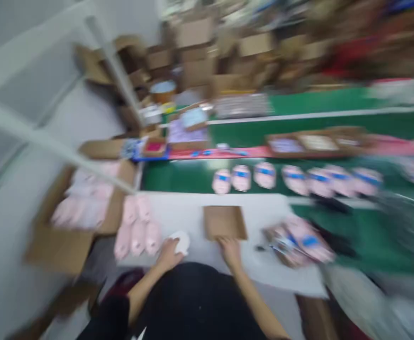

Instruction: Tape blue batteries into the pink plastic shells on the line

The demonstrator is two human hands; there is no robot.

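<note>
Motion smears the whole head view. My left hand (170, 253) grips the left edge of a white round disc (182, 242) at the near side of the white work surface; its kind is too blurred to name. To the right, my right hand (230, 250) has its fingers closed over the near rim of a shallow cardboard tray (224, 222). Pink rounded pieces (138, 233) lie in rows left of my left hand. Beyond my right hand sits a pile of pink pieces with blue bands (310, 241), beside a small dark item (260, 248).
An open carton (113, 212) of pink and whitish pieces stands at the left. Several pink pieces with blue bands (264, 174) line the green belt (178, 177) ahead. Small boxes (316, 142) stand behind them. A white metal frame (51, 141) crosses the left side.
</note>
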